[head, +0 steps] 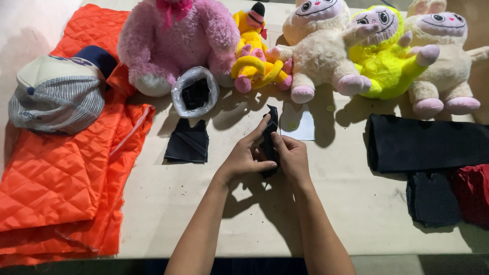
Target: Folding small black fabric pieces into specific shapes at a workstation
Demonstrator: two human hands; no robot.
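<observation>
Black fabric, a small folded piece (270, 140), is pinched between both hands near the middle of the table (204, 214), a little toward the far edge. The left hand (243, 157) closes its thumb and fingers on the left side of the piece, with the index finger stretched up along it, and the right hand (291, 157) grips the right side with bent fingers. The two hands touch each other around the cloth, and its top corner stands up above the fingertips. Just behind the hands a pale paper sheet (300, 125) lies flat on the table. To the left of the hands lies a flat stack of black cut pieces (187, 142), and beyond it an open clear plastic bag (194, 91) with more black pieces inside. Along the far edge stand soft toys: a pink plush bear (175, 40), a small yellow plush toy (254, 56), a cream plush rabbit (318, 51), a bright yellow plush rabbit (384, 61) and another cream plush rabbit (445, 61). Orange quilted fabric (61, 178) covers the left edge, and a striped cap (56, 94) rests on it. At the right edge lie a black fabric roll (428, 142), a dark cloth piece (433, 198) and some red cloth (473, 191).
</observation>
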